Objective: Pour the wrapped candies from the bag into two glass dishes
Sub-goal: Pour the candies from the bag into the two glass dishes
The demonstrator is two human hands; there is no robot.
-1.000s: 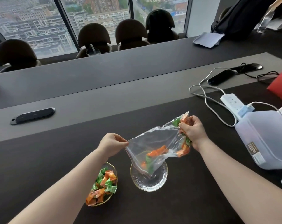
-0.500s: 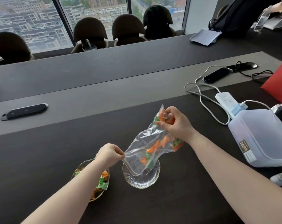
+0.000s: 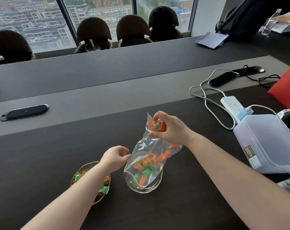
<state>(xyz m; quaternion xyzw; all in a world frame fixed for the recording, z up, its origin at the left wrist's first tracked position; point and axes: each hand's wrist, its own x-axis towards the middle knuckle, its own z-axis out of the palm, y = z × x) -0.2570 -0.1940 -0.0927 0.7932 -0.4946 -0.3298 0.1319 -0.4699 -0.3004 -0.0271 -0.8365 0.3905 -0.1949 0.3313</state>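
Note:
A clear plastic bag [image 3: 150,146] hangs mouth-down over the right glass dish [image 3: 159,180]. Orange and green wrapped candies [image 3: 145,168] have slid to its mouth, right above the dish. My right hand [image 3: 169,128] is raised and grips the bag's closed end, with a few candies bunched inside it. My left hand [image 3: 115,159] pinches the rim of the bag's mouth at its left side. The left glass dish [image 3: 82,168] holds a heap of candies [image 3: 105,190] and is partly hidden under my left forearm.
A translucent plastic container [image 3: 265,143] stands close on the right, with a white power strip [image 3: 230,103] and cables behind it. A flat black device [image 3: 24,112] lies far left on the grey strip. A red object [image 3: 287,90] sits at the right edge. Chairs line the far side.
My right hand has lifted the bag's closed end higher and turned it upright. The candies have slid down to the mouth over the right dish. My left hand stays at the rim.

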